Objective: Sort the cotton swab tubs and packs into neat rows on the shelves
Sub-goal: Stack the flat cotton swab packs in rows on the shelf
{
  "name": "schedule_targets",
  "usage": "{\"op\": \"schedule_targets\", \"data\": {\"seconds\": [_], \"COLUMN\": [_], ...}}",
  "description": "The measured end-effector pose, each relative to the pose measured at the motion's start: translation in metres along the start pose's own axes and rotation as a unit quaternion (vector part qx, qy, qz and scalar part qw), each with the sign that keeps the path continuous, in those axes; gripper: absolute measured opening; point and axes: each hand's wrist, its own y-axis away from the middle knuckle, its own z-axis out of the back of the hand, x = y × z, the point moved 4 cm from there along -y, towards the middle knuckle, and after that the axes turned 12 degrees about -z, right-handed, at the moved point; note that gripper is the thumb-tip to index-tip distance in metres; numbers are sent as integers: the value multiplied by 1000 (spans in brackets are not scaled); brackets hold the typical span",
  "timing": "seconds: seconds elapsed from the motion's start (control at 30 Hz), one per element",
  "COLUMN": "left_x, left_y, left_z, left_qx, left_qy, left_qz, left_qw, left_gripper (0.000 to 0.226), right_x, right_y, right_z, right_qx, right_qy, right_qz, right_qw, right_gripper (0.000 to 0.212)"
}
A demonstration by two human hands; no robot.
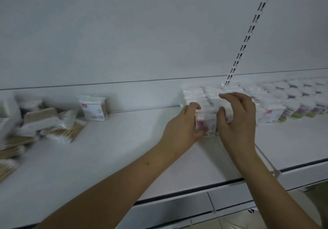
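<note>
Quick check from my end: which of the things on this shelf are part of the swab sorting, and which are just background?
Part of the job:
- left hand and right hand, gripping the front swab pack
- row of packs behind it
- rows of tubs at right
- standing pack
- loose heap of packs at left

Just there:
- shelf
- slotted upright
- back panel

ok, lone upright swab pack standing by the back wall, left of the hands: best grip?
Pinch the upright pack across its two narrow sides near the top, coming from the front and above. It stands alone with bare shelf on both flanks, so fingers likely fit; the back panel blocks a rear approach.
</note>
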Motion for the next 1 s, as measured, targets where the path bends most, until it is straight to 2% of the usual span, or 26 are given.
{"op": "schedule_targets", "data": {"seconds": [0.07,0.13,0.23,0.33,0.43,0.57,0.7,0.8,0.9,1.0], "left_x": [1,7,23,39,57,83,97,105,125,139], "left_y": [7,20,50,89,136,200,250,279,291,292], "left_z": [11,27,61,101,142,202,258,288,301,304], "left_qx": [-3,-16,-44,-64,-73,-165,-269,-314,-277,-247], "left_qy": [17,14,-21,-84,-155,-267,-381,-414,-406,-401], "left_qz": [14,28,43,31,26,91,161,231,292,313], "left_qw": [1000,999,998,994,985,945,870,822,821,824], "left_gripper": [67,66,57,38,27,22,31,47,72,83], "right_x": [18,40,79,118,155,196,219,218,215,205], "right_y": [-2,-5,-9,-4,11,43,70,90,98,94], "right_z": [-6,-11,-25,-51,-87,-143,-195,-229,-244,-245], "right_qx": [5,9,18,48,107,215,287,279,215,202], "right_qy": [-22,-51,-94,-133,-155,-139,-100,-46,31,9], "right_qz": [7,13,37,67,89,120,124,137,213,192], "right_qw": [1000,999,995,988,978,959,945,949,953,960], "right_gripper": [35,34,34,35,39,49,55,52,51,43]}}
